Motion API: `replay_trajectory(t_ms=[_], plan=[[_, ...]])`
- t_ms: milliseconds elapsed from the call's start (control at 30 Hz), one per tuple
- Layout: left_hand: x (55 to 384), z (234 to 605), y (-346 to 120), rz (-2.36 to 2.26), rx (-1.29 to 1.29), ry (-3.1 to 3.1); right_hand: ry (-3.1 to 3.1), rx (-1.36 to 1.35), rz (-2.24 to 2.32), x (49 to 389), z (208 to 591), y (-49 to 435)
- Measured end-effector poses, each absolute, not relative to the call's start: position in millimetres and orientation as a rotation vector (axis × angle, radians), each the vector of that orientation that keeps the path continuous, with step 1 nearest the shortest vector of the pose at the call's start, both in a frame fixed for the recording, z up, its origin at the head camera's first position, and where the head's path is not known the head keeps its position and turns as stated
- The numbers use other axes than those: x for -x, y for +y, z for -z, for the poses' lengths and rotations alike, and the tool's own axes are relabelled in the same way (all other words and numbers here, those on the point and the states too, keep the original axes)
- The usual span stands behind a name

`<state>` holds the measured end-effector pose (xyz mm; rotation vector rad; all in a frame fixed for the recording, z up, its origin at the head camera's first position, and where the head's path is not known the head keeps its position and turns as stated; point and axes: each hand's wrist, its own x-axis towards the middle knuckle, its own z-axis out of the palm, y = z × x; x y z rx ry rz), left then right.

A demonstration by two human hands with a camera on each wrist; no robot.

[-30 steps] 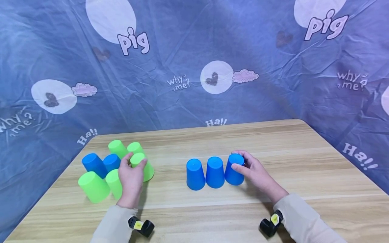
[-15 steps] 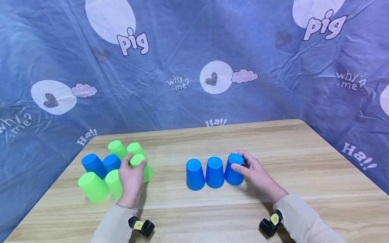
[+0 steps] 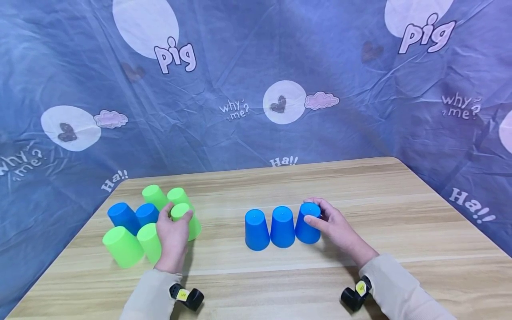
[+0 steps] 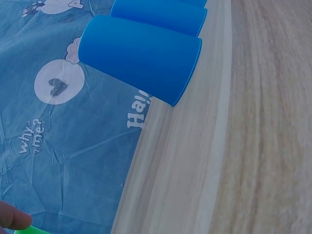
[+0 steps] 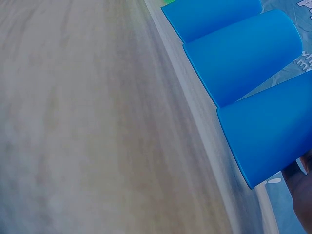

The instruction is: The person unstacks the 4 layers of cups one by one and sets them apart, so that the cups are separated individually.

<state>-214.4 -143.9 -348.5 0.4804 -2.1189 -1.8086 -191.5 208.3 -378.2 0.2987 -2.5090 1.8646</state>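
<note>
Three inverted blue cups (image 5: 243, 58) stand in a row on the wood-grain table (image 5: 107, 122), the right hand (image 5: 301, 195) touching the nearest; blue cloth (image 5: 282, 212) shows beyond the table's edge.

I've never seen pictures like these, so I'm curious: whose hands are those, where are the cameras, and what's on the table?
There is no robot here: these are a person's two bare hands. The widest picture comes from a camera on the person's head, looking forward and down. The other two come from small black cameras worn on the wrists.

On the wood-patterned table stand upside-down, tapered, plastic-looking cups: three bright blue cups in a row, and, to their left, a group of five lime-green cups and two more blue ones. The left hand holds one green cup; the right hand holds the row's right-end blue cup.
</note>
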Motion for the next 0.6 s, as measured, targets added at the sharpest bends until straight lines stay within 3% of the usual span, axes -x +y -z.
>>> replay_trajectory(t_ms=[267,600], plan=[[210,344,-140,1.749,-0.364,-2.063,-2.508,-0.295,-1.864,191,378,208],[195,335,-108,1.569,0.192,-2.074,-2.512,-0.280,-1.871,191,378,208]])
